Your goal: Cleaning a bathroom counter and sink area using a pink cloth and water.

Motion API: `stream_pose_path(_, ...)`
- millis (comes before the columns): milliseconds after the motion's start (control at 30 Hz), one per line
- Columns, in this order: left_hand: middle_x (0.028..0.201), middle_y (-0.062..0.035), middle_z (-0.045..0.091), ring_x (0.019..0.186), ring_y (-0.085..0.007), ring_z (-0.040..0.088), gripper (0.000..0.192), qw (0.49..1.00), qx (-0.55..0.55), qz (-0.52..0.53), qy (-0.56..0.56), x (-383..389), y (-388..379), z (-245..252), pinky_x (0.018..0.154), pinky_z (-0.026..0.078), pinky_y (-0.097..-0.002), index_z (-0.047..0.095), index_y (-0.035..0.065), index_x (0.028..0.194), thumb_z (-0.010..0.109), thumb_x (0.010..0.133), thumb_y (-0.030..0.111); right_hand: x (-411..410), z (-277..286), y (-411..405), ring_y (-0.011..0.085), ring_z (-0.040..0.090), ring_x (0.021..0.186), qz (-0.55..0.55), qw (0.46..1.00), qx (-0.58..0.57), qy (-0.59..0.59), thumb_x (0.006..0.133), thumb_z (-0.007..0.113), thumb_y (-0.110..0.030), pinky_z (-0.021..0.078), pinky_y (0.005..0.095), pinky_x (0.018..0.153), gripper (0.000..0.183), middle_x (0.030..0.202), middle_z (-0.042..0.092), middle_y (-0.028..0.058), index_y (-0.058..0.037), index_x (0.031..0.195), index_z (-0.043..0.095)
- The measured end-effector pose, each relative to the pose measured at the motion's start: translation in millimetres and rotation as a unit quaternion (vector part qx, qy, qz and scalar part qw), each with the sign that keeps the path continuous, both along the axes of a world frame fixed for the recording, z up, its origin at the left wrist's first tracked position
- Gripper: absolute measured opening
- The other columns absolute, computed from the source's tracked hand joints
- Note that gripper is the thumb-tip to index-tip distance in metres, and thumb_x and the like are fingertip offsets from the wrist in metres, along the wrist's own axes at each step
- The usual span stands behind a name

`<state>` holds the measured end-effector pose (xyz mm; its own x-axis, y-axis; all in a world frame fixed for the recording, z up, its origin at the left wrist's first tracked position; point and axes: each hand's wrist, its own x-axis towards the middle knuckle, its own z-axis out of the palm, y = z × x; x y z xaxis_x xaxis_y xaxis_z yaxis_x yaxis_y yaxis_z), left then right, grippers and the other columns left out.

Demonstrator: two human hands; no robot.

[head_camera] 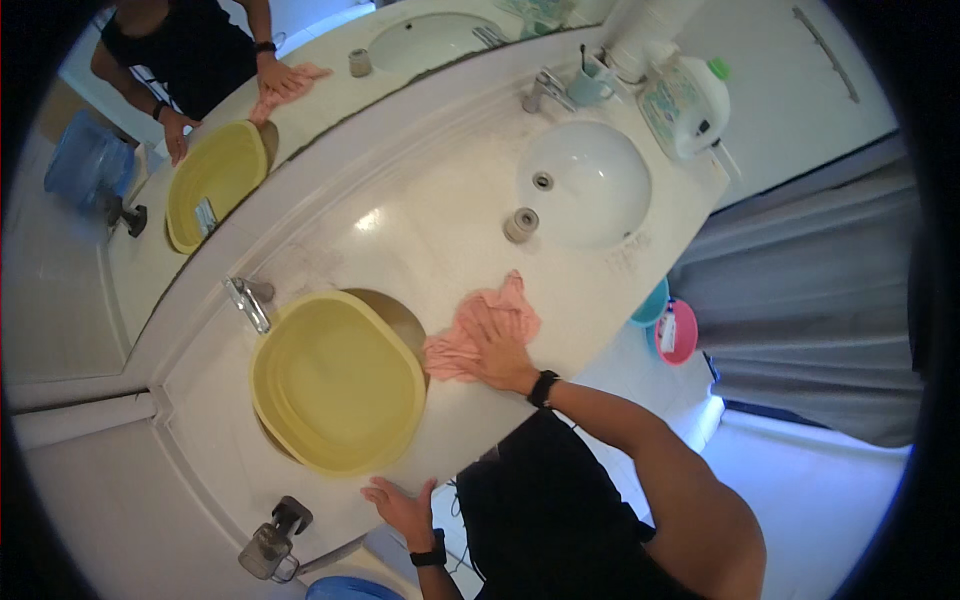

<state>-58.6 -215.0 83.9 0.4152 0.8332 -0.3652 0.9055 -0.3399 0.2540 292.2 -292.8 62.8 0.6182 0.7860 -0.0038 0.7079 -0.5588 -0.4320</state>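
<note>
My right hand (504, 354) presses down on a crumpled pink cloth (506, 304), pinning it against the white vanity countertop (450, 225). The cloth spreads out beyond my fingers, just to the right of a yellow plastic basin (341, 382). Water appears to be in the basin, which sits over a sink bowl mostly hidden beneath it. My left hand (403, 504) is at the counter's front edge below the basin, fingers apart and holding nothing.
A small jar (521, 224) stands beside the white sink (600, 187). Chrome faucets (551, 90) serve both sinks. A cup (589, 86) and detergent jug (686, 109) occupy the far end. A clear mug-like container (268, 551) sits lower left; a mirror (315, 97) runs behind.
</note>
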Motion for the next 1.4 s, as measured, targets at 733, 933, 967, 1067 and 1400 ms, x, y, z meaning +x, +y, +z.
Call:
stream_pose_path(733,0.142,-0.0502,0.027,0.134,-0.0599,0.033,0.113,0.998,0.043,-0.031,0.03,5.6,-0.6,13.3,0.111,0.033,-0.0537,0.03,-0.0147,0.144,0.085,0.069,0.051,73.2,-0.5,63.5,0.0386,0.022,0.148,0.05,0.997,0.036,-0.042,0.075,0.064,-0.071,0.0141,0.0553,0.119,0.104,0.156,0.033,0.0217,-0.0046,0.15,0.037)
stream_pose_path(933,0.115,-0.0294,0.064,0.108,-0.0455,0.061,0.057,0.997,-0.014,-0.066,-0.022,95.9,40.6,90.2,0.094,0.047,-0.0515,0.062,-0.0066,0.12,0.076,0.083,0.035,58.2,-15.7,-20.1,0.0404,0.022,0.148,0.107,0.989,0.087,-0.048,0.084,0.062,-0.062,0.0124,0.0532,0.121,0.084,0.158,0.031,0.0195,-0.0104,0.148,0.043)
stream_pose_path(967,0.106,-0.0241,0.07,0.1,-0.0424,0.065,0.043,0.977,0.056,-0.121,-0.167,119.7,44.4,101.9,0.089,0.05,-0.0498,0.067,-0.0042,0.113,0.073,0.086,0.029,49.3,-14.5,-51.2,0.0426,0.023,0.147,0.115,0.99,0.079,-0.024,0.085,0.061,-0.063,0.0126,0.0559,0.119,0.083,0.158,0.031,0.0202,-0.0102,0.148,0.044)
stream_pose_path(1067,0.108,-0.0245,0.069,0.099,-0.0411,0.066,0.039,0.938,-0.053,-0.251,-0.232,204.3,48.2,136.1,0.086,0.052,-0.0452,0.066,-0.0032,0.115,0.071,0.089,0.025,27.1,-2.2,-139.1,0.039,0.022,0.148,0.035,0.999,-0.007,0.0,0.083,0.064,-0.064,0.0111,0.0592,0.118,0.087,0.159,0.03,0.0199,-0.0109,0.149,0.043)
stream_pose_path(1400,0.138,-0.0253,0.046,0.106,-0.0443,0.061,0.091,0.914,-0.004,-0.374,-0.158,461.7,15.7,72.8,0.086,0.054,-0.0484,0.024,0.0121,0.152,0.078,0.08,0.025,32.6,9.7,-188.0,0.0428,0.02,0.147,-0.068,0.995,-0.07,0.023,0.075,0.07,-0.069,0.0106,0.0689,0.112,0.102,0.16,0.024,0.0214,-0.012,0.153,0.035)
